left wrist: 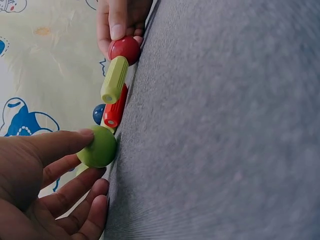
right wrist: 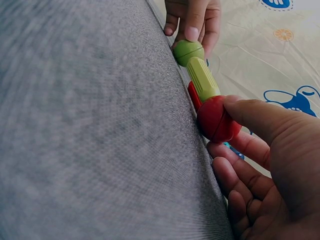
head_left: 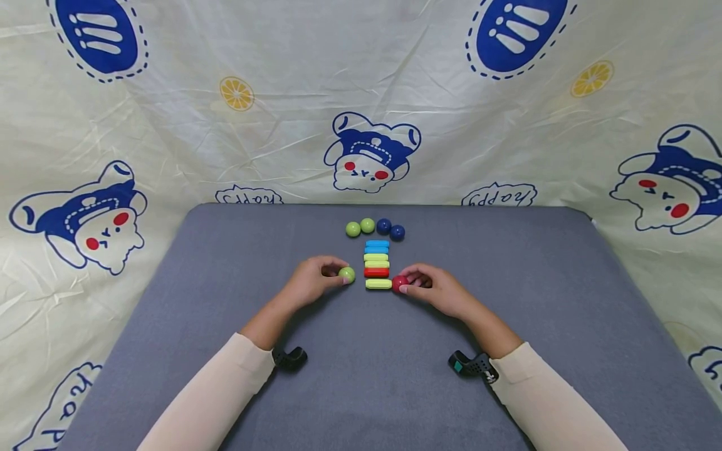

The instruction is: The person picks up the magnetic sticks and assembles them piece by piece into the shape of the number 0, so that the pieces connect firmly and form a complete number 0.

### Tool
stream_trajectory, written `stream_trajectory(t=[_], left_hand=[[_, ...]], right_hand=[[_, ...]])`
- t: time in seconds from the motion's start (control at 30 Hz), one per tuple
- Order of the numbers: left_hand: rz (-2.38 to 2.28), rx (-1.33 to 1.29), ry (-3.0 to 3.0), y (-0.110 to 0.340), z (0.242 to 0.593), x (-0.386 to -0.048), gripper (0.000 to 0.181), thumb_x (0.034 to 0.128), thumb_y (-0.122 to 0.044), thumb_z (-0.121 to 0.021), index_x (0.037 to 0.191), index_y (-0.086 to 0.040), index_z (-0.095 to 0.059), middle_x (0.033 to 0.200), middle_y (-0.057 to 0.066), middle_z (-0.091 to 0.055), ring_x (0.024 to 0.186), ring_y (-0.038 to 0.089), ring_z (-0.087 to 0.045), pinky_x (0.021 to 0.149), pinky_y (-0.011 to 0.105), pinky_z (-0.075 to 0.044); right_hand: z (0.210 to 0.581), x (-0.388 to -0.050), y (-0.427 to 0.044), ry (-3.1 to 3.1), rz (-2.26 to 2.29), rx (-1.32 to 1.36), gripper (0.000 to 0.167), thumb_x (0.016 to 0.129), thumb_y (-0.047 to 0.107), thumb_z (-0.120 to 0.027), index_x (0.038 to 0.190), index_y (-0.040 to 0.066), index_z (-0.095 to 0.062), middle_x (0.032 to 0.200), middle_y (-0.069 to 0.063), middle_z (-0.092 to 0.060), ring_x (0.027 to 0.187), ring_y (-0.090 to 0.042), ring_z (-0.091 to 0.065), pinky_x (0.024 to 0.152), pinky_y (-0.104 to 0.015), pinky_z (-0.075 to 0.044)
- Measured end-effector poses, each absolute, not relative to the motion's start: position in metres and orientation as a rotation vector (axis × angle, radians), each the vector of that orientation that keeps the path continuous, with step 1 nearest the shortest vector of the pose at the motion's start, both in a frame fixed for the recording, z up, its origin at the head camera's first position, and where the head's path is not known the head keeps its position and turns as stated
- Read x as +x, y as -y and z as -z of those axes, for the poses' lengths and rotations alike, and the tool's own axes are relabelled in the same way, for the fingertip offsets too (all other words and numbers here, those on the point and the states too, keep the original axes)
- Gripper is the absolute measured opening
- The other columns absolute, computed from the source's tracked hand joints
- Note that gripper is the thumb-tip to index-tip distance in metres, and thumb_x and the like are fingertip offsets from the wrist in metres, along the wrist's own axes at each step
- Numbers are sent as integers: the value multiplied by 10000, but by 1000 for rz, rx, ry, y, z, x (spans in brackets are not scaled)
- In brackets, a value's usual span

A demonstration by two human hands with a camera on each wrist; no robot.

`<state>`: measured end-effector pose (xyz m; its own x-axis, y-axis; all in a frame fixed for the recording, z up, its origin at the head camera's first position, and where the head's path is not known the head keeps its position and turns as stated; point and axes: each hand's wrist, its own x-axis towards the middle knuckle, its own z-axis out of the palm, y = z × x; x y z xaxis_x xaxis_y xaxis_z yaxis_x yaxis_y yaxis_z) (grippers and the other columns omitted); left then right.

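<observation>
Smack in the middle of the grey table [head_left: 361,388], it all comes down to one yellow-green rod [head_left: 378,284] lying sideways between two hands. Its long axis runs left to right, roughly along the line from one hand to the other, and its right end is touching the red ball [head_left: 399,284]. So the right hand [head_left: 437,288] is clearly the nearer one: thumb on one side of that red ball, fingers round the other, closed just as far as the ball's width lets them. Over on the left, the left hand [head_left: 314,274] has a green ball [head_left: 346,274] pinched between thumb and fingertips, with the lower fingers loosely bent under it in the left wrist view. That ball sits just beside the rod's left end, with a small gap showing from the head camera, and it looks a bit farther from the person than the rod, closer to level with the red rod [head_left: 376,272]. The rod's left end, the one with a little round spot [left wrist: 110,98], faces the green ball, so judging by eye the lineup of ball and end is what matters here. Right wrist view makes them overlap, but that's probably just the angle. Can't tell whether the rod is resting on the cloth or lifted slightly. The red rod lies just beyond it, roughly parallel.
</observation>
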<state>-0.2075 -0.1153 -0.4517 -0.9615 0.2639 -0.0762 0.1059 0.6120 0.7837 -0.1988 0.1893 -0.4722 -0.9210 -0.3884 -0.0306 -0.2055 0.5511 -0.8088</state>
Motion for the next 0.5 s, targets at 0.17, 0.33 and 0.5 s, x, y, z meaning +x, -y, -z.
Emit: stream_trajectory(t=[0.17,0.33,0.5], left_hand=[[-1308,316,-2609,115,452,-204,278,904,-220,-772,1168,-135,-747,1098,59,-732,990,184,-654,857,325,-511],[-1339,323,-2569,115,452,-202,283,890,-209,-783,1162,-136,-752,1053,56,-728,958,170,-637,827,285,-486],[-1364,344,-2505,114,452,-198,293,895,-197,-777,1176,-120,-747,1050,59,-717,937,155,-617,809,272,-476]], right_hand=[[472,-199,-189,-2587,1285,-488,310,950,259,-722,1222,118,-675,1068,-87,-673,918,-174,-578,794,-283,-485],[471,-199,-189,-2591,1279,-488,308,945,255,-724,1219,123,-674,1063,-78,-673,917,-167,-584,788,-272,-488],[471,-200,-189,-2590,1269,-484,304,947,259,-722,1218,131,-673,1064,-71,-673,923,-172,-587,796,-284,-490]])
